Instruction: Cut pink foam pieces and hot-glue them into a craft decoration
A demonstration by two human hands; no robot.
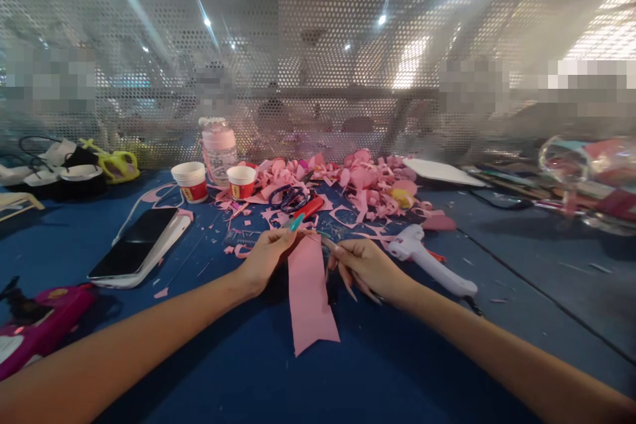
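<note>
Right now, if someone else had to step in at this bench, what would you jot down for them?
Left hand: fingers pinch the top left corner of the pink strip.
Right hand: fingers pinch the top right corner.
The strip lies flat on the blue table, its lower end notched.
Scissors lie just behind, before a pile of pink scraps; a white glue gun is at right, a phone at left.
Cutting appears done; nothing glued to the strip yet.

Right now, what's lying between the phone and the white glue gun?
In the head view, the left hand and right hand hold the top of a pink paper strip between the phone and glue gun.
</note>
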